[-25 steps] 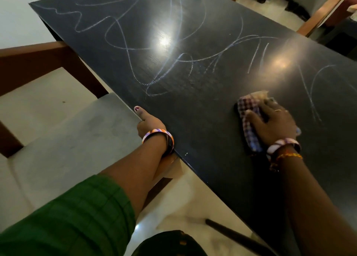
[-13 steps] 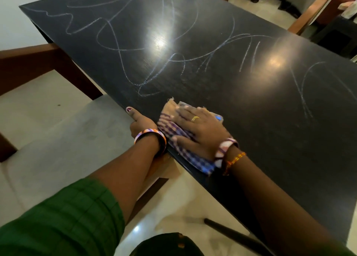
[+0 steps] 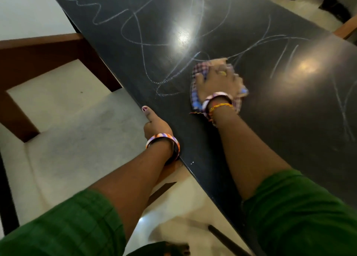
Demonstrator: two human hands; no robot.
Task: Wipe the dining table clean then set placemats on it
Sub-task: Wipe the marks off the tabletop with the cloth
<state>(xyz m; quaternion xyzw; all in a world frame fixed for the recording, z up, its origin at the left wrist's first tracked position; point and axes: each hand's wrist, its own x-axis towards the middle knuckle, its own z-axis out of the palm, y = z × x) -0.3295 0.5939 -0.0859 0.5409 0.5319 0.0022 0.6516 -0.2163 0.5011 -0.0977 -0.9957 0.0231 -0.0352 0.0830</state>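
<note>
- Looking down from the head view, a dark table (image 3: 222, 143) is seen running from the upper left to the lower right, its glossy top crossed by pale chalk-like scribbles (image 3: 133, 31).
- Two bright glares of light (image 3: 183, 36) are reflected on the tabletop, one near the middle and one further right.
- A checked cloth (image 3: 199, 70) is pressed flat against the tabletop by the right hand (image 3: 216, 82), near the middle of the table and just beside the nearest scribble loop.
- The right hand is laid on top of the cloth with its fingers spread over the fabric; cloth edges are visible around the hand on all sides, though this area is blurred.
- A ring (image 3: 222, 73) is worn on one right finger, and a striped bangle (image 3: 216, 99) with a yellow-orange thread is worn at the right wrist.
- The left hand (image 3: 156, 124) is set at the near edge of the table, its thumb lying along the edge with a painted nail showing; the other fingers are hidden below the edge, so whether the edge is gripped cannot be told.
- An orange, white and purple bangle (image 3: 164, 141) is worn on the left wrist.
- Green sleeves (image 3: 63, 228) cover both upper arms.
- A chair with a pale seat (image 3: 77, 139) and brown wooden frame is placed against the table's left side.
- No placemats are seen on the table.
</note>
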